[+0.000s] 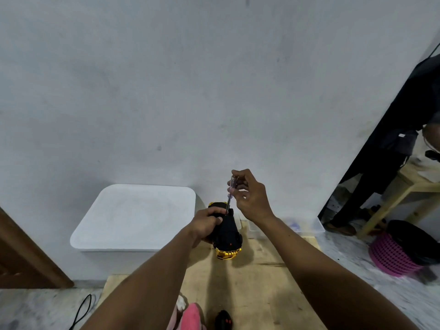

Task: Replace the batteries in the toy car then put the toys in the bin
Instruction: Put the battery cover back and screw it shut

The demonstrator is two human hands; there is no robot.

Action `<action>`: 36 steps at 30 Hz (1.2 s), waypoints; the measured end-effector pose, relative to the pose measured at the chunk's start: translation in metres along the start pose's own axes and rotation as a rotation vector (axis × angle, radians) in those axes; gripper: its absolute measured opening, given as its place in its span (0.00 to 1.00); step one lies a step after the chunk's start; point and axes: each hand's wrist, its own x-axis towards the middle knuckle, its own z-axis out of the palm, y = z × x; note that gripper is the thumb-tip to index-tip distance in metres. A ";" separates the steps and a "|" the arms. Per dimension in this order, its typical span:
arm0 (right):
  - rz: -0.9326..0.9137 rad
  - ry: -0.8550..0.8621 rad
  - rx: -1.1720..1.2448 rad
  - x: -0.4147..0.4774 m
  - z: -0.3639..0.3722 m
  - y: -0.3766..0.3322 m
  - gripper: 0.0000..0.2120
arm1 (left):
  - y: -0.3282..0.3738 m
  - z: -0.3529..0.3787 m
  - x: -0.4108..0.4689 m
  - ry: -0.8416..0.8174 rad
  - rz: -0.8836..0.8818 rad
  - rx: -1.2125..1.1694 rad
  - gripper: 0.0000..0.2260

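A gold toy car [228, 236] is turned belly up over the wooden table [259, 277], its black underside facing me. My left hand [206, 222] grips the car's left side. My right hand [250, 195] pinches the clear handle of a screwdriver [230, 194], held nearly upright with its tip on the car's underside near the far end. A white lidded bin [133, 220] stands to the left of the car, against the wall.
A clear plastic box [307, 226] sits behind my right forearm. A pink soft toy [190, 315] and a black remote [223, 319] lie at the table's near edge. A pink basket [392, 256] and a wooden table leg [390, 208] are at the right; a cable [82, 310] lies on the floor.
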 end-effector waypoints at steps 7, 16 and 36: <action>-0.002 0.016 0.006 -0.003 0.000 0.001 0.20 | -0.001 0.001 -0.001 0.014 0.000 -0.003 0.15; -0.018 0.003 0.011 -0.004 -0.004 0.002 0.21 | -0.003 -0.006 -0.002 0.036 -0.008 -0.037 0.16; 0.018 -0.014 0.016 -0.006 0.006 -0.001 0.21 | -0.004 -0.002 -0.006 0.007 -0.009 -0.004 0.15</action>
